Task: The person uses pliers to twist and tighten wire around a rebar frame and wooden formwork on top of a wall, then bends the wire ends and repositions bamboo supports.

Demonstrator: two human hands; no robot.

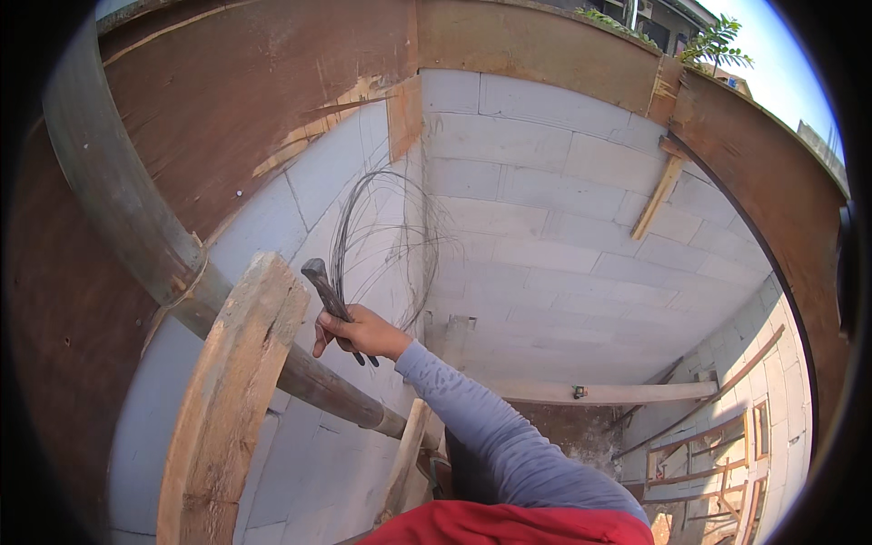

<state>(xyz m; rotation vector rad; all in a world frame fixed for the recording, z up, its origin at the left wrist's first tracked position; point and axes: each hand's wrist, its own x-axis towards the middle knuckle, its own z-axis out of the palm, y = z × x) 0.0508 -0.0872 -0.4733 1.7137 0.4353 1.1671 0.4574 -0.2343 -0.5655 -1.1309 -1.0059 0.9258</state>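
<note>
My right hand reaches up and to the left, its fingers wrapped round a pair of dark metal pincers. The blunt head of the pincers points up and left, and the two handle ends stick out below the palm. Just behind the hand is a loose coil of thin dark wire, spread in several loops against the pale block wall. I cannot tell whether the same hand also grips the wire. Close to the left of the fingers stands the sawn end of a thick timber. My left hand is out of view.
A long round pole, bound at one place, slants down behind the timber. Brown formwork boards run along the wall top, with a wooden strip below them. Far beneath lie a plank and wooden frames.
</note>
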